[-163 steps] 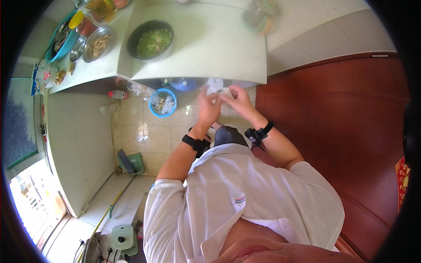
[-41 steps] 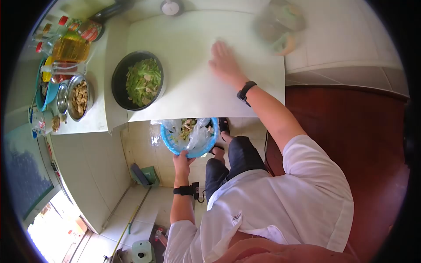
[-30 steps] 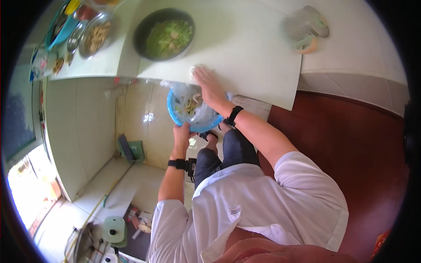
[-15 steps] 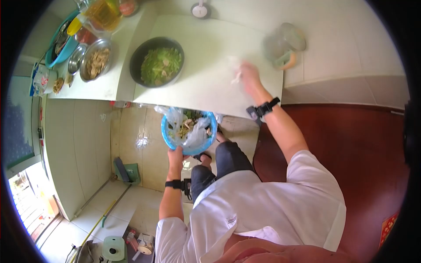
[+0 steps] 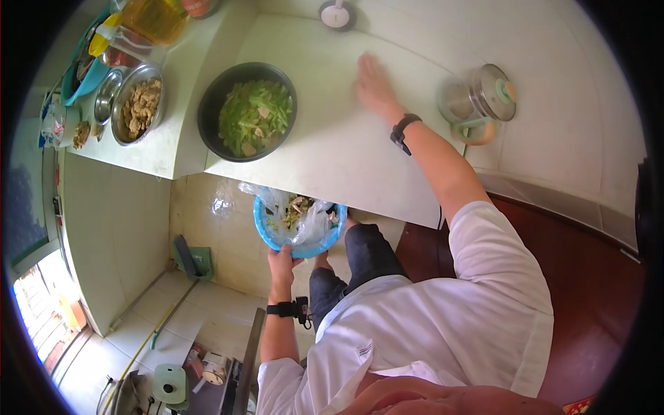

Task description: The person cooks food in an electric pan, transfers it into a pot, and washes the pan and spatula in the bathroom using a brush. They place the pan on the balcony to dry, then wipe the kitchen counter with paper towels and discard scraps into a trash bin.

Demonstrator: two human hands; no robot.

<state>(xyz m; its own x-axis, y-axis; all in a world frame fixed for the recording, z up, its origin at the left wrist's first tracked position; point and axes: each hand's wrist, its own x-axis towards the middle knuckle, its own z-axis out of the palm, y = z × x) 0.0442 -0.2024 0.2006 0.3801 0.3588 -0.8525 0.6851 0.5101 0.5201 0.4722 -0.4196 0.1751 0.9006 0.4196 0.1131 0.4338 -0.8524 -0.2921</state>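
Below the counter's front edge, my left hand grips the rim of a blue basin. Crumpled clear plastic bags and food scraps lie inside it. My right hand is stretched out over the white counter, palm down with fingers extended. Whether anything lies under that palm is hidden. To its left stands a dark round pot of chopped green vegetables with pale pieces. A glass kettle with a tan handle stands to its right.
On the left counter are a metal bowl of brown food pieces, a smaller metal bowl, a teal basin and an oil bottle. A white round-based object stands at the back wall. Below left sits a green dustpan.
My right hand has moved towards the back of the counter and flattened out. The pale thing blurred at its fingers earlier no longer shows. My left hand still holds the basin.
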